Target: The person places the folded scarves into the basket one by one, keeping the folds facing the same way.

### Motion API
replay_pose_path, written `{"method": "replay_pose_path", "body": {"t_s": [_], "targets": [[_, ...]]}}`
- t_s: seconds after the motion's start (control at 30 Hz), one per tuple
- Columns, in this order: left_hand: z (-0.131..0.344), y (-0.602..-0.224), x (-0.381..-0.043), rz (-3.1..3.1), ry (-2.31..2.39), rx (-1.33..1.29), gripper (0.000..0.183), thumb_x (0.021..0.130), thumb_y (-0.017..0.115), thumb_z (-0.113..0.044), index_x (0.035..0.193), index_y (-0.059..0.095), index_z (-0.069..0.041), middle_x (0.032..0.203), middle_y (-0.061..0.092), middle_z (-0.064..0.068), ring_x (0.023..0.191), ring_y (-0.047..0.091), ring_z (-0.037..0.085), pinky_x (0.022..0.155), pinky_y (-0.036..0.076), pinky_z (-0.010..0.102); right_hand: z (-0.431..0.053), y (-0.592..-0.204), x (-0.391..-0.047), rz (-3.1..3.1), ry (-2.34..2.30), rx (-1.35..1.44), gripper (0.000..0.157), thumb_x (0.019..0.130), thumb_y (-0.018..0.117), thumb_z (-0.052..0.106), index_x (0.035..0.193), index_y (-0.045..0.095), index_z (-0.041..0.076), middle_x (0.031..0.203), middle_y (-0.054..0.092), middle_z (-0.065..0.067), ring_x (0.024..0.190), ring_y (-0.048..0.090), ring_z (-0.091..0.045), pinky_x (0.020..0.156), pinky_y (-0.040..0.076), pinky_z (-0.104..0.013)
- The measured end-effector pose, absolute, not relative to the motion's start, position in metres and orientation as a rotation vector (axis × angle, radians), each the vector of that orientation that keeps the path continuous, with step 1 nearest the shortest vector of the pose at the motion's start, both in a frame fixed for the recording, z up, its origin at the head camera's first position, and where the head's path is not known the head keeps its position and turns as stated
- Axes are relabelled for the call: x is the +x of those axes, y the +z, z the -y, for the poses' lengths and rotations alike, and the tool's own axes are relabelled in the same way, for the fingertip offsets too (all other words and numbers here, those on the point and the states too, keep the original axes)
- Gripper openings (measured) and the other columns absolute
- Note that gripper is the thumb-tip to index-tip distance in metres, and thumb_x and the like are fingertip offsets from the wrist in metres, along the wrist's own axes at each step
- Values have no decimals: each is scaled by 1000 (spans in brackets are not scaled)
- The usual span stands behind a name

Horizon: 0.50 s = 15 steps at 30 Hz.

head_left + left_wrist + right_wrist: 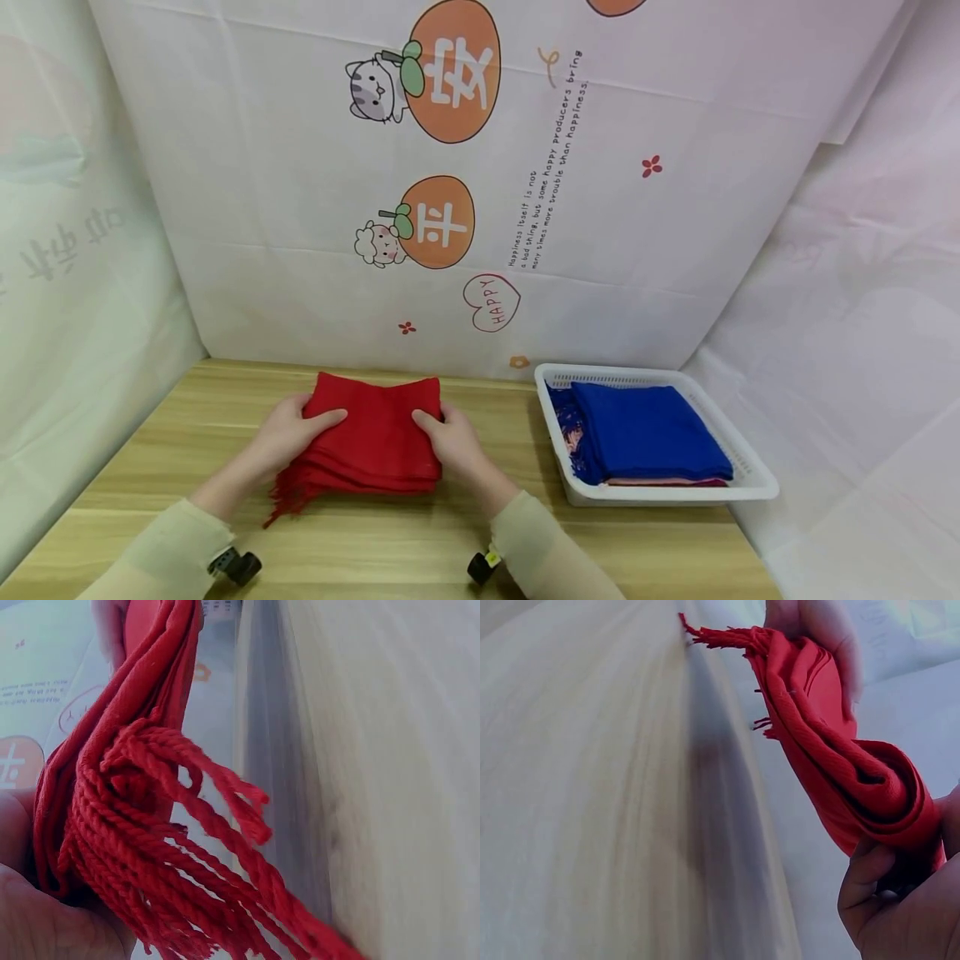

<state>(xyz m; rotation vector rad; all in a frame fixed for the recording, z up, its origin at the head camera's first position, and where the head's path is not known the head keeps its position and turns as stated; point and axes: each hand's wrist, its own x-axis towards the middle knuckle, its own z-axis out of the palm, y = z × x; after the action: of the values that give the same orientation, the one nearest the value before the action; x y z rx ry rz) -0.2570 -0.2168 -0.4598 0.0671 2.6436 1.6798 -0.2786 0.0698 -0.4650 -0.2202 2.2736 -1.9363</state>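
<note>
A folded red scarf with twisted fringe is held up between both hands, above the wooden table. My left hand grips its left side, thumb on top and fingers underneath. On the opposite side my right hand pinches the folded edge the same way. Red tassels hang from the left end in the left wrist view. The right wrist view shows the stacked layers of the scarf rounding at the fold, with the right hand's fingers curled beneath.
To the right stands a white plastic basket holding a folded blue scarf, with pink and dark red cloth edges under it. The wooden table meets a printed white cloth backdrop behind. White cloth also hangs at both sides.
</note>
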Motion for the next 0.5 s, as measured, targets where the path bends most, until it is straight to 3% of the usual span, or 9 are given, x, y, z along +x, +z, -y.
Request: {"method": "replay_pose_path", "body": {"t_s": [0.5], "targets": [[193, -447, -248, -2604, 1772, 118, 60, 106, 76, -42, 141, 58, 4, 121, 70, 13, 100, 68, 24, 86, 57, 38, -97, -442, -268, -2302, -1932, -204, 47, 110, 71, 30, 142, 64, -4, 118, 75, -15, 98, 75, -25, 87, 65, -42]]}}
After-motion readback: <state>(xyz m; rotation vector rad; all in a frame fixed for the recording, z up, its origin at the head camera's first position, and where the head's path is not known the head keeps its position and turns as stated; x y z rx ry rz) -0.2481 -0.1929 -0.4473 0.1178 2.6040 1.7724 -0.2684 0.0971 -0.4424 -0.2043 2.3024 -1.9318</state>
